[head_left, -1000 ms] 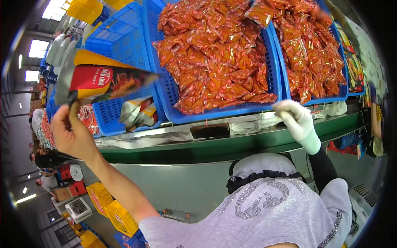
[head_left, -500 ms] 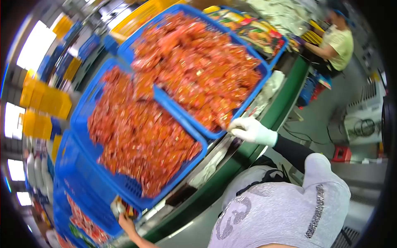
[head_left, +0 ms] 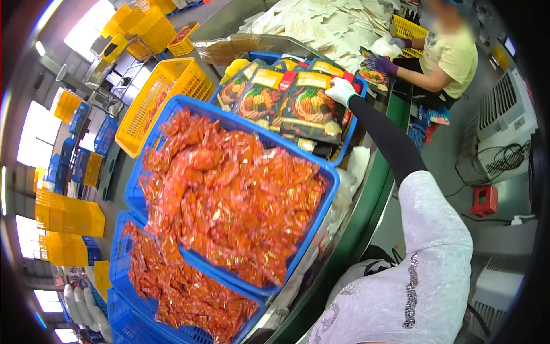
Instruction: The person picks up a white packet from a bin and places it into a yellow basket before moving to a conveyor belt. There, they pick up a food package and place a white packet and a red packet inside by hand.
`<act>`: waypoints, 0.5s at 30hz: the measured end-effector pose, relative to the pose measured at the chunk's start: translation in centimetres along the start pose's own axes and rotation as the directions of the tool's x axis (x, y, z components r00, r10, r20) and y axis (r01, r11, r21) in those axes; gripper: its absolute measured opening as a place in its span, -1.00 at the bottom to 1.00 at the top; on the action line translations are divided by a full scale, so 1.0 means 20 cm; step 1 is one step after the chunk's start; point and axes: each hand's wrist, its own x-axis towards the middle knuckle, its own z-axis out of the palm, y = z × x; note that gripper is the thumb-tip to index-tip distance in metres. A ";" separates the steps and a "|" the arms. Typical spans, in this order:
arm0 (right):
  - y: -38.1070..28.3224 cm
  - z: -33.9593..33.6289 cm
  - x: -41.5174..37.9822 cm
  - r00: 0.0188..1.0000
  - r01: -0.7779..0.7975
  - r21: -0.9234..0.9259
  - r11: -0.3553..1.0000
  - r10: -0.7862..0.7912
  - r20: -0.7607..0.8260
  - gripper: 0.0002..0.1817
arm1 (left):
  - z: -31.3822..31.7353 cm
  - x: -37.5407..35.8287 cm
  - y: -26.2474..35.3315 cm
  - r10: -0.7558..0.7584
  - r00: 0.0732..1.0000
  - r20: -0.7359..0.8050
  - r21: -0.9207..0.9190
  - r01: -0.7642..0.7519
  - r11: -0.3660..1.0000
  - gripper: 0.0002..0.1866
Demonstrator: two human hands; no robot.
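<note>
My right hand (head_left: pixel 342 93), in a white glove, is closed at the upper right edge of a black-and-yellow food pouch (head_left: pixel 314 106) with a noodle dish printed on it. More such pouches (head_left: pixel 258 98) lie beside it in a blue crate (head_left: pixel 348 140). Nearer to me, a large blue crate (head_left: pixel 133 189) is heaped with clear packets of red-orange food (head_left: pixel 229 195). A second blue crate (head_left: pixel 117 252) of the same packets (head_left: pixel 177 289) is at the lower left. My left hand is out of view.
A co-worker (head_left: pixel 447 63) in purple gloves reaches over pouches at the upper right, by a pile of white packets (head_left: pixel 315 26). Yellow crates (head_left: pixel 163 94) stand at the left. A green conveyor edge (head_left: pixel 366 212) runs along my side, with a red crate (head_left: pixel 484 200) beyond.
My right hand has moved from the edge of the large packet crate up to the pouches. The view has shifted toward the pouch crate, and my left hand has gone out of view.
</note>
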 end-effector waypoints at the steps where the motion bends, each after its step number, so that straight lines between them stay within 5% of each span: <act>1: -0.02 -0.03 0.05 0.999 -0.031 -0.014 0.999 0.031 -0.010 -0.51 | 0.05 -0.05 0.09 -0.005 0.999 0.039 -0.004 0.006 1.000 -0.69; 2: -0.02 -0.08 0.09 0.991 -0.093 0.036 0.995 0.089 0.100 -0.33 | 0.11 -0.08 0.16 -0.010 0.997 0.072 -0.011 0.011 1.000 -0.67; 4: 0.05 0.05 0.24 0.998 0.017 -0.100 0.995 -0.023 -0.061 -0.20 | 0.20 -0.10 0.29 -0.017 0.995 0.096 0.097 0.008 0.995 -0.69; 5: 0.07 0.07 0.30 0.990 -0.039 -0.017 0.999 0.041 0.132 -0.14 | 0.25 -0.09 0.34 -0.025 0.996 0.089 0.101 0.016 0.995 -0.69; 8: 0.01 0.01 0.29 0.986 0.007 -0.115 0.993 0.012 0.167 -0.37 | 0.32 -0.04 0.50 0.059 0.983 0.174 0.126 -0.082 0.989 -0.70; 10: 0.13 0.06 0.35 0.958 0.079 -0.092 0.993 -0.050 0.283 -0.48 | 0.39 0.00 0.66 0.258 0.950 0.176 0.085 -0.276 0.957 -0.72; 12: 0.15 0.04 0.34 0.914 0.157 -0.062 0.986 -0.121 0.388 -0.57 | 0.50 0.01 0.74 0.193 0.963 0.186 -0.110 -0.175 0.978 -0.77; 14: 0.03 -0.13 0.20 0.964 0.185 0.102 0.977 -0.201 0.175 -0.68 | 0.66 0.03 0.69 0.099 0.966 0.238 -0.235 -0.042 0.971 -0.75; 15: -0.04 -0.23 0.11 0.945 0.295 0.255 0.921 -0.320 0.064 -0.74 | 0.68 0.04 0.85 0.277 0.929 0.245 -0.235 -0.220 0.947 -0.75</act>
